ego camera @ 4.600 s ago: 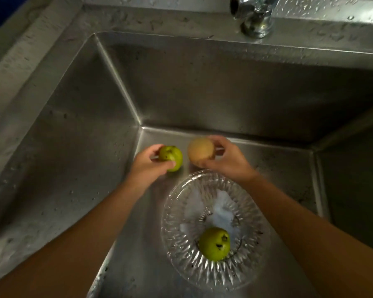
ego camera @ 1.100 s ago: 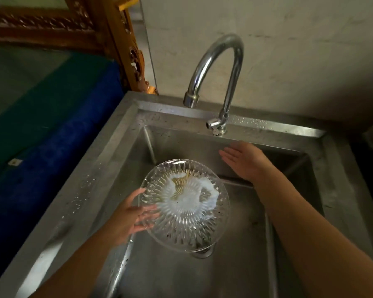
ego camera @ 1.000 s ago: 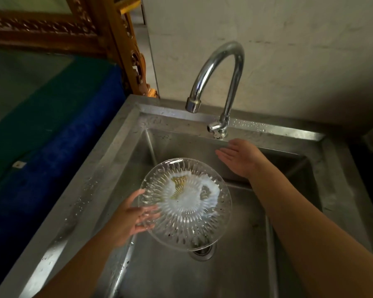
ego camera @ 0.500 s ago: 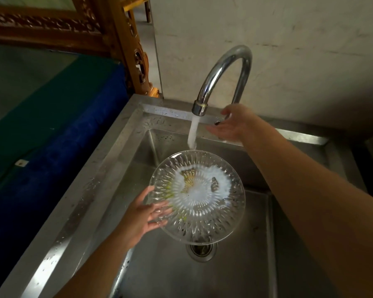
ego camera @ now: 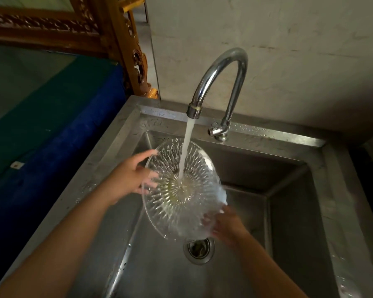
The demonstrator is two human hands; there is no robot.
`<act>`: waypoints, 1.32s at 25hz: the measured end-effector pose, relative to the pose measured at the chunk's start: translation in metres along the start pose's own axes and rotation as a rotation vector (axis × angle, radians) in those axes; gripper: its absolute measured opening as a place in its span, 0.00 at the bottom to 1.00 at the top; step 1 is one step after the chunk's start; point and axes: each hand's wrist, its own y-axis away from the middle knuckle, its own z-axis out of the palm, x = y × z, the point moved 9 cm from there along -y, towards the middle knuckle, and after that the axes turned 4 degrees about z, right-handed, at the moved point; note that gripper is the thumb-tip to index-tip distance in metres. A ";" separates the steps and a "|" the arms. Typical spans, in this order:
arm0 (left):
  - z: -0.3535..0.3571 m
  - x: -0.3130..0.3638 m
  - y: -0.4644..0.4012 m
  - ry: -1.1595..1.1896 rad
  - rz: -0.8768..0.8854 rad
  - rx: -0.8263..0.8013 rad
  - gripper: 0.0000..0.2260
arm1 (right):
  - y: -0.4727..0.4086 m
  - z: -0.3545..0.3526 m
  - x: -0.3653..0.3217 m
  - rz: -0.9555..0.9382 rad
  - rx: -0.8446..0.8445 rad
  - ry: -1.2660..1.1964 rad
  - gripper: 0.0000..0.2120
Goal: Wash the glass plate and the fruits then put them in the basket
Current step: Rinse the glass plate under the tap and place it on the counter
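At the far left lies a blue and green padded surface (ego camera: pixel 52 117), well away from the fingers, with a carved golden-brown wooden frame (ego camera: pixel 125 46) behind it. The left hand (ego camera: pixel 127 179) grips the left rim of the round, cut-pattern clear glass plate (ego camera: pixel 181 190), thumb over the upper edge and fingers spread beneath and seen through the glass. Half a second ago the plate sat lower, with the stream only reaching its far edge; now it is raised and tilted, and the white stream of water (ego camera: pixel 186 147) from the curved chrome tap (ego camera: pixel 220 82) strikes its centre, just right of the left fingertips. The right hand (ego camera: pixel 226 226), which was up at the tap valve, has come down to the plate's lower right rim; it is blurred with motion, so I cannot tell whether its fingers clasp the glass or merely rub it. The round steel drain (ego camera: pixel 199 248) sits just left of that wrist in the stainless steel sink (ego camera: pixel 289 211). Rinsing has plainly begun. Fruits and basket are out of sight, so most of the task remains.
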 end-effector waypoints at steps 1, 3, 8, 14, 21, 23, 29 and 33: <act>-0.002 0.010 -0.003 -0.038 -0.010 -0.010 0.24 | -0.003 0.006 0.011 0.038 0.000 -0.015 0.20; -0.006 0.017 -0.008 -0.053 -0.057 -0.014 0.22 | 0.002 0.010 0.019 0.097 0.025 0.065 0.19; 0.008 -0.049 0.006 0.193 -0.334 0.045 0.15 | 0.033 -0.024 -0.052 -0.060 0.221 0.451 0.10; 0.105 -0.117 0.029 0.708 -0.401 -0.019 0.21 | 0.087 -0.021 -0.147 -0.318 0.345 1.017 0.17; 0.055 -0.104 0.021 0.640 -0.182 0.024 0.16 | 0.086 0.021 -0.170 -0.625 0.418 1.125 0.29; 0.042 -0.107 0.023 0.637 -0.200 0.042 0.15 | 0.095 0.079 -0.208 -1.027 0.460 1.290 0.32; 0.034 -0.105 0.025 0.670 -0.208 0.025 0.14 | 0.046 0.151 -0.225 -0.915 0.396 1.990 0.23; 0.029 -0.107 0.025 0.690 -0.189 0.010 0.15 | 0.049 0.133 -0.211 -1.088 0.445 1.975 0.20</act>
